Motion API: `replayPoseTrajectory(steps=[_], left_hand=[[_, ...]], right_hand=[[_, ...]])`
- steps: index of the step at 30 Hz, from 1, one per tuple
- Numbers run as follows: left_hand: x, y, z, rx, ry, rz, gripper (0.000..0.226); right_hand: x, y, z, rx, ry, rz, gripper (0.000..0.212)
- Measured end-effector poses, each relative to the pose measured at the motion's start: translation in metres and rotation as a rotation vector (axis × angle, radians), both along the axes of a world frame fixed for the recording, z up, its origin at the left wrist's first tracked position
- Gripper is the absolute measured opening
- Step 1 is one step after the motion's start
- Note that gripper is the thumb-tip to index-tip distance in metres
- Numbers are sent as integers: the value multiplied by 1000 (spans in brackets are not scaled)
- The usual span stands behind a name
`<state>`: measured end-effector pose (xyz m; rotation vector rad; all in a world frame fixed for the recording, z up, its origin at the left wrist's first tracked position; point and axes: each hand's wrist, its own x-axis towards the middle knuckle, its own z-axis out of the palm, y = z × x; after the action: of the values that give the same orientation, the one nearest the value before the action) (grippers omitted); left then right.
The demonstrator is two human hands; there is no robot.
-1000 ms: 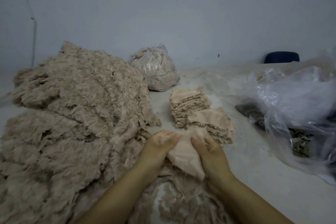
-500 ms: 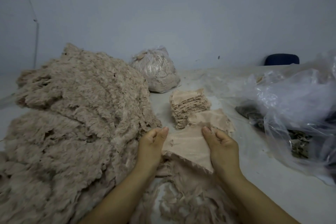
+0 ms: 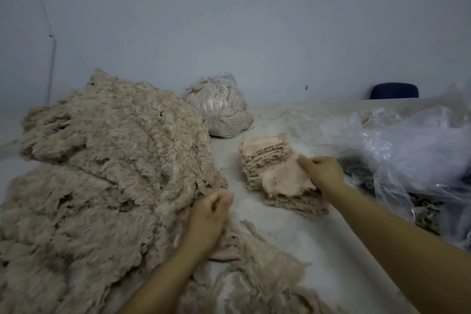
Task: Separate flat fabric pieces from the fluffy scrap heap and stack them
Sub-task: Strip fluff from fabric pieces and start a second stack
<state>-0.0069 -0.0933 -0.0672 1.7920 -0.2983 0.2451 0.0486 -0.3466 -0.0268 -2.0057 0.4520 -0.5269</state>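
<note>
1. The right hand [image 3: 322,173] pinches the right edge of a flat, pale pinkish-beige fabric piece [image 3: 285,180], which lies on top of the nearer stack of flat beige pieces [image 3: 293,201].
2. A second, taller stack of the same flat pieces [image 3: 262,154] stands just behind it, touching it.
3. The left hand [image 3: 209,216] is curled into a loose fist (whether a few fibres sit inside it cannot be told) at the right edge of the big heap of fluffy beige scraps [image 3: 107,173].
4. Loose fluffy strands [image 3: 244,262] trail over the pale table [image 3: 305,245] beneath the left wrist.
5. A clear plastic bag stuffed with beige scraps [image 3: 219,107] sits behind the heap, by the wall.
6. Crumpled clear plastic sheeting [image 3: 407,150] covers darker scraps on the right; a dark blue chair back [image 3: 394,90] shows beyond the table.
</note>
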Motion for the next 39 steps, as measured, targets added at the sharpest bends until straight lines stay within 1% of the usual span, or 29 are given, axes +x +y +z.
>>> replayPoseTrajectory(steps=[2,3,4,6,8,9,10,12,13,14,15,16,18,20,21,22,23,24,25,26,27,28,29,30,31,33,34,37,39], left_hand=[[-2,1,-1,249,-16,-170,23],[-3,3,0,384,-24,-245,23],[-4,4,1,506,-42,-307,30],[-4,9,7,670,-81,-397,50],[-5,14,15,739,-119,-435,62],[-4,17,19,741,-134,-436,61],[-3,20,22,737,-132,-443,56],[-1,27,27,795,-95,-489,47],[1,31,27,855,-79,-515,46],[1,33,27,916,-53,-543,47],[1,35,25,961,-24,-566,47],[1,35,23,984,3,-576,46],[0,33,21,936,17,-562,32],[-1,30,21,791,17,-527,13],[-2,29,21,716,6,-507,13],[-4,27,23,647,-6,-494,15],[-5,25,24,583,-18,-481,16],[-6,24,24,526,-31,-472,18],[-7,23,26,496,-46,-464,21],[-7,22,29,484,-53,-457,22],[-7,24,31,527,-38,-449,17],[-4,28,33,619,-11,-438,23],[0,34,33,742,26,-414,40],[3,40,32,852,62,-379,48],[5,45,30,927,83,-342,43],[7,52,27,904,81,-317,13],[7,53,24,864,68,-327,10],[8,51,20,767,57,-369,23],[7,46,19,765,46,-394,17]], right_hand=[[-2,-13,-6,-51,24,-53,41],[-5,-16,-6,-45,45,-65,43],[-8,-19,-4,-27,66,-76,49],[-17,-18,4,19,38,-113,58],[-35,-8,12,91,-47,-107,53],[-49,0,13,151,-47,-42,46],[-65,9,12,212,13,80,38],[-99,25,7,305,279,474,32],[-112,33,4,304,419,656,30],[-120,39,1,258,486,765,29],[-123,44,-2,196,461,785,28],[-124,49,-5,137,389,731,27],[-126,62,-10,21,295,635,29],[-128,78,-18,-147,305,686,40],[-128,85,-24,-208,294,714,43],[-127,91,-28,-208,230,719,41],[-125,95,-30,-144,132,701,32],[-121,97,-30,-25,35,670,21],[-117,97,-31,103,-31,635,15],[-114,97,-32,205,-67,601,15],[-111,95,-34,282,-78,575,17],[-109,93,-36,345,-81,555,17],[-108,91,-37,397,-82,540,17],[-107,88,-38,437,-89,524,17],[-105,84,-39,456,-98,503,18],[-103,77,-39,414,-101,487,22],[-102,76,-38,391,-87,513,24],[-107,78,-37,388,11,653,36],[-110,82,-37,333,15,703,33]])
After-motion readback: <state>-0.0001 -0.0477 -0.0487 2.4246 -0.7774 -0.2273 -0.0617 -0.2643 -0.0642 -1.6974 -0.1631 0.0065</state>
